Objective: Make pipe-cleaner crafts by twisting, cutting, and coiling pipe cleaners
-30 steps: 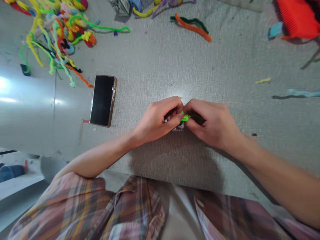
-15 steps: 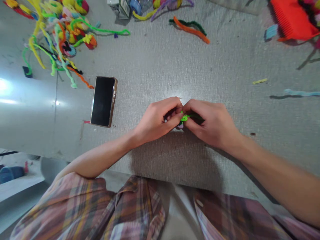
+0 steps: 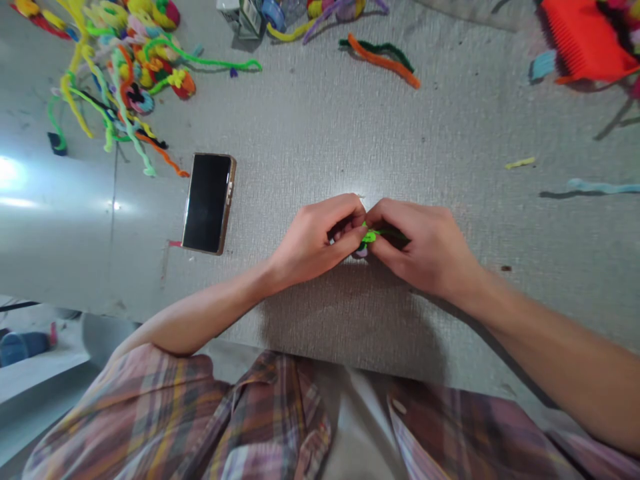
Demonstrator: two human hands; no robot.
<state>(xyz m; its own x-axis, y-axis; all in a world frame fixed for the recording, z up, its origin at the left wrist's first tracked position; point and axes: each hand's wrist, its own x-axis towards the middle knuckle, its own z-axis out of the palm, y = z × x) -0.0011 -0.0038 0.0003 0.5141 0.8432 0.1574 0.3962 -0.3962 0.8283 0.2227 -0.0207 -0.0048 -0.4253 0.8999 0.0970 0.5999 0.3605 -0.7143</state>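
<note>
Between my fingertips, over the grey table, is a small bright green fuzzy piece [image 3: 369, 237] with a bit of pale purple below it. My left hand [image 3: 320, 237] pinches it from the left, thumb and fingers pressed together. My right hand [image 3: 425, 243] pinches it from the right, and a thin green strand runs under its curled fingers. The fingertips of both hands nearly touch and hide part of the piece.
A phone [image 3: 207, 203] lies left of my hands. Tangled fuzzy stems [image 3: 133, 67] fill the upper left. An orange stem [image 3: 383, 61] lies across a dark green one. At the upper right is a red bristly object [image 3: 585, 40]; a light blue stem [image 3: 605, 187] lies at the right.
</note>
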